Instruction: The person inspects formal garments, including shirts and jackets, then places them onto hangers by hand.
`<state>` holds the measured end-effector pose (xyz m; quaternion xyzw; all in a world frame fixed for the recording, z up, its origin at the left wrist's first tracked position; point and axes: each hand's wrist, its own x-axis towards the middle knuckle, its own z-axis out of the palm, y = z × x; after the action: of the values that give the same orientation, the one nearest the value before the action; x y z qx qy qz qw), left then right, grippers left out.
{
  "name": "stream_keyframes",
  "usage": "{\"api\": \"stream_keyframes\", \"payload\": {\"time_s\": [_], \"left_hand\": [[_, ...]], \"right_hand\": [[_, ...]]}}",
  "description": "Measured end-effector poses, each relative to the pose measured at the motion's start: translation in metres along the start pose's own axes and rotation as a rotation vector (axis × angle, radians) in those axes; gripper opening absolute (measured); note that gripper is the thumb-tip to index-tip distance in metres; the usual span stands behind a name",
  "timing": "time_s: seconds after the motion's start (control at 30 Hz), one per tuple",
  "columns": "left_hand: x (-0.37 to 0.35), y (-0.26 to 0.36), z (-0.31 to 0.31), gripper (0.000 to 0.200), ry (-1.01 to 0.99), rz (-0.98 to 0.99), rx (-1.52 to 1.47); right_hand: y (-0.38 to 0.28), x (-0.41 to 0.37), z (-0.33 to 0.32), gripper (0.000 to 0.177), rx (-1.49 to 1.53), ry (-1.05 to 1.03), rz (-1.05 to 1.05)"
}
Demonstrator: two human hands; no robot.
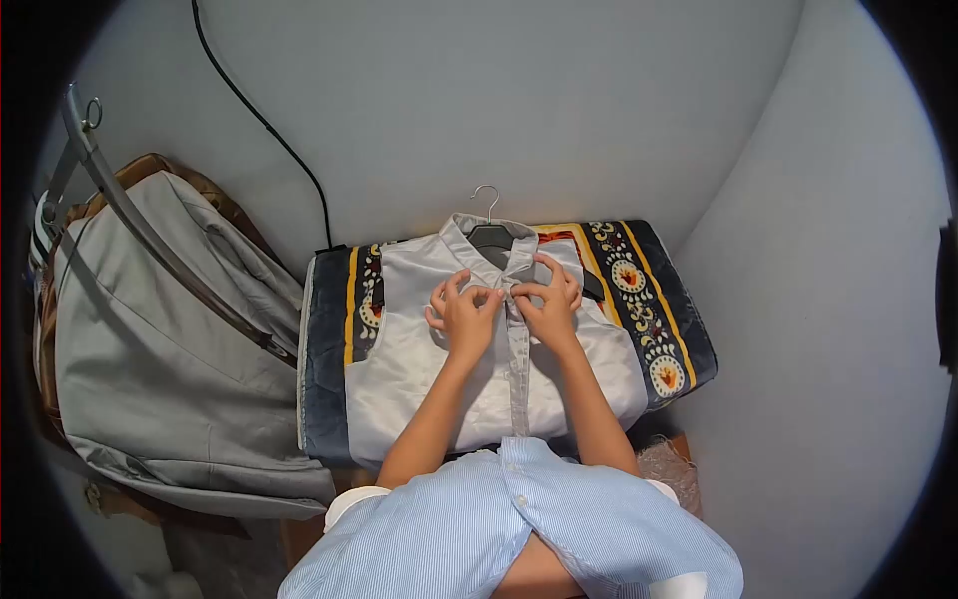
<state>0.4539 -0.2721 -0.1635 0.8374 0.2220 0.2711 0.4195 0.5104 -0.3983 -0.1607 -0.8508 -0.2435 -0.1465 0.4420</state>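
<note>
See, beneath everything, a dark, padded-looking cloth with yellow bands and round pale motifs (327, 399). Spread over it, front upward, find the pale silvery, satin-like sleeveless shirt (409, 379), with the collar toward the wall. Judging by the sheen and loose ripples, expect light weight, softness and some slipperiness; reckon on easy creasing and little risk of breaking. Inside the neck, note a black hanger with a thin metal hook (491, 237), probably much stiffer than the fabric and useful for lifting or steadying the shoulders.

Along the middle, follow the long, narrow front strip (519, 389), likely firmer than the loose panels and better to grip by its edges. Just below the collar, see the left hand (467, 319) and the right hand (549, 314) close together, with thumb and fingertip of each pinching the front edges, and the remaining fingers loosely bent. Cannot make out any button between the fingertips. Best take small pinches there, without dragging at the thin, slick cloth.
</note>
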Motion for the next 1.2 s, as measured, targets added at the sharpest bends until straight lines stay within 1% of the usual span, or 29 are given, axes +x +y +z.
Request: {"api": "stream_keyframes", "payload": {"time_s": [0.13,0.27,0.3,0.4,0.53,0.57,0.63,0.73,0.77,0.87,0.93,1.07,1.2], "left_hand": [[0.000,0.001,0.000,0.029,0.007,0.007,0.019],[0.002,-0.003,0.002,0.029,0.035,0.020,0.011],[0.003,-0.003,0.002,0.029,0.024,0.003,-0.028],[0.005,-0.002,0.002,0.029,-0.007,-0.015,-0.093],[0.006,0.003,0.004,0.026,0.028,-0.025,-0.101],[0.005,0.004,0.004,0.021,0.025,-0.041,-0.092],[0.006,0.005,0.005,0.020,0.024,-0.071,-0.098],[0.008,0.004,0.003,0.021,0.012,0.019,-0.037],[0.009,0.003,0.003,0.023,0.007,0.019,-0.026],[0.008,0.006,-0.001,0.028,-0.069,0.015,-0.052],[0.008,0.008,-0.003,0.028,-0.065,0.046,0.005],[0.013,0.005,-0.002,0.022,-0.073,0.063,-0.029],[0.014,0.003,0.000,0.018,-0.058,0.065,-0.039]], "right_hand": [[-0.001,0.004,0.001,0.011,0.018,0.017,-0.020],[-0.002,0.004,0.006,0.011,0.008,0.059,0.004],[-0.002,0.004,0.007,0.012,0.038,0.068,0.000],[-0.004,0.001,0.010,0.013,-0.008,0.113,0.006],[-0.002,-0.004,0.018,0.013,0.040,0.179,0.044],[-0.002,-0.004,0.020,0.013,0.047,0.193,0.056],[-0.006,-0.007,0.022,0.014,0.046,0.238,0.062],[-0.008,-0.009,0.024,0.013,0.026,0.294,0.064],[-0.008,-0.009,0.025,0.012,0.009,0.306,0.060],[-0.007,-0.010,0.026,0.014,-0.003,0.308,0.047],[-0.009,-0.010,0.024,0.015,-0.015,0.316,0.011],[-0.013,-0.010,0.021,0.013,-0.061,0.288,-0.024],[-0.017,-0.009,0.016,0.012,-0.095,0.215,-0.007]]}}
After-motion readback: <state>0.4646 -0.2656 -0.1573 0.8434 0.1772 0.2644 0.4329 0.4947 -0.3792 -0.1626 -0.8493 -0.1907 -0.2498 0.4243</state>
